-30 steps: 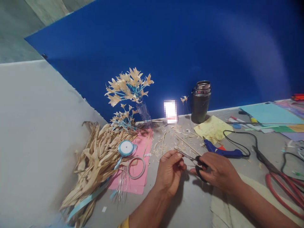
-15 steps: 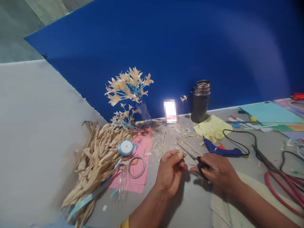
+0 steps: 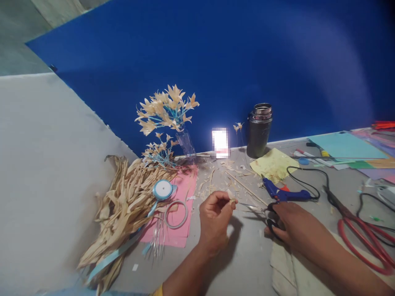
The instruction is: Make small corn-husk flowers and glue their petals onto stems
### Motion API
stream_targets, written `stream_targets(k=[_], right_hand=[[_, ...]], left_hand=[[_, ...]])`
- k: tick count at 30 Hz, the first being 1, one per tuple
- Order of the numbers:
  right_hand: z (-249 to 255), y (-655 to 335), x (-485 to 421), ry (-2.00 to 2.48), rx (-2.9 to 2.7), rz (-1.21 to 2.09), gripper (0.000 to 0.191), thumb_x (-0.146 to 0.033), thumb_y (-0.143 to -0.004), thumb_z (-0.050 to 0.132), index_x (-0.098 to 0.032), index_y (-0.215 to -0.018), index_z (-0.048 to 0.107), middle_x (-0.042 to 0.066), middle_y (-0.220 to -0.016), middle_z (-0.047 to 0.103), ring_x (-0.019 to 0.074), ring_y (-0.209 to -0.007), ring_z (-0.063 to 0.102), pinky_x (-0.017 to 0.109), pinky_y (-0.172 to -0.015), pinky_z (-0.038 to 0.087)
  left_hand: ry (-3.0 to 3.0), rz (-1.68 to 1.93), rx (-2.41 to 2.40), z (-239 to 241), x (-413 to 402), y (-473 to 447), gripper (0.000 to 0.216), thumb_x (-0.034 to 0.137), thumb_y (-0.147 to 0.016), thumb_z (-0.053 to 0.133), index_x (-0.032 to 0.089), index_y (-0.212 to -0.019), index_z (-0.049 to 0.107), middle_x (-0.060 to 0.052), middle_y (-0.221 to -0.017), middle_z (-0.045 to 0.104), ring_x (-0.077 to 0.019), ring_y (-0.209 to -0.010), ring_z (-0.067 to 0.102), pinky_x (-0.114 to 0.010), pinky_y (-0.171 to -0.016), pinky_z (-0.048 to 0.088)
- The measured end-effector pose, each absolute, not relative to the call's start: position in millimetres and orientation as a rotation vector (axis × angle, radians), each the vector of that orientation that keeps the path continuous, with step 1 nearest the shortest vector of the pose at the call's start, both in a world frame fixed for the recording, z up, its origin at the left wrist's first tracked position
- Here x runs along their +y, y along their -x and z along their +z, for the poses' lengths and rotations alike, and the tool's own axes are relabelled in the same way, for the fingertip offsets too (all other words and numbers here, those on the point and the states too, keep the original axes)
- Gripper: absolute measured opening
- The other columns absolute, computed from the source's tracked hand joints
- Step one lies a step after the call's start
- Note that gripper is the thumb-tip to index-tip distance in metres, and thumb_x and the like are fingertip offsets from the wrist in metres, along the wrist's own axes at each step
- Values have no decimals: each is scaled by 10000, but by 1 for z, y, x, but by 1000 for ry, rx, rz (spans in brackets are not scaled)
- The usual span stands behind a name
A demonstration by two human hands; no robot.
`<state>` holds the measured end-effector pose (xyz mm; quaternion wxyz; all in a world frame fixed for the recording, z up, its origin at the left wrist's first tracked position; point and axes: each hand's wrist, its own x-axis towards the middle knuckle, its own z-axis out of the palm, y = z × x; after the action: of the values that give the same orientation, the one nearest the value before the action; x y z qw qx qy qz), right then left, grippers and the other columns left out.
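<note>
Left hand [image 3: 216, 224] closed in a pinch, a pale scrap [image 3: 230, 196] shows only partly at its fingertips above the tabletop [image 3: 243, 255]; the right hand [image 3: 293, 226], curled tight, grips slightly parted scissors [image 3: 261, 210], their black handles partly covered. Beyond, a glowing object [image 3: 220, 143] is pixelated past recognition.

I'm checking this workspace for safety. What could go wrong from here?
The scissors in the right hand point toward the left hand, so a slip might nick its fingers. The small pale piece pinched there could drop among the scraps and get lost. The open-topped bottle might spill if knocked, though its contents can't be seen.
</note>
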<state>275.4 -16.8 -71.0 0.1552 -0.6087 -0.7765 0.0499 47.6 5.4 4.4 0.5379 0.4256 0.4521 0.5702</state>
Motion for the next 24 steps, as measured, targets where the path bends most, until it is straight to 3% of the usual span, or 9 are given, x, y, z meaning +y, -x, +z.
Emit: stream_targets(k=[10, 14, 19, 24], right_hand=[[-71, -279, -24, 1794, -2343, 207, 251, -209, -725, 718, -192, -956, 619, 109, -1024, 615, 282, -876, 633, 364, -722, 456], [-69, -280, -23, 1767, -2389, 260, 287, -147, -705, 696, -180, -978, 613, 104, -1017, 625, 284, -899, 655, 356, -746, 464], [-54, -276, -16, 1830, -2404, 420, 318, -91, -670, 708, -191, -950, 594, 74, -936, 665, 289, -892, 670, 331, -716, 434], [-47, -273, -13, 1768, -2394, 468, 255, -96, -701, 703, -209, -905, 600, 68, -1036, 637, 230, -825, 656, 286, -657, 394]], left_hand=[[-1233, 1381, 949, -5, 0, -49, 53, 196, -786, 740, 215, -737, 734, -55, -808, 643, -187, -796, 562, -306, -777, 462], [-1163, 1378, 919, -10, 1, -51, 65, 197, -772, 756, 213, -710, 752, -64, -794, 656, -188, -799, 585, -305, -785, 473], [-1003, 1305, 941, -13, 6, -56, 79, 185, -678, 827, 196, -682, 749, -43, -731, 662, -149, -678, 583, -274, -665, 478], [-905, 1268, 971, -18, 13, -60, 129, 177, -638, 832, 168, -716, 730, -26, -630, 665, -117, -559, 567, -245, -581, 457]])
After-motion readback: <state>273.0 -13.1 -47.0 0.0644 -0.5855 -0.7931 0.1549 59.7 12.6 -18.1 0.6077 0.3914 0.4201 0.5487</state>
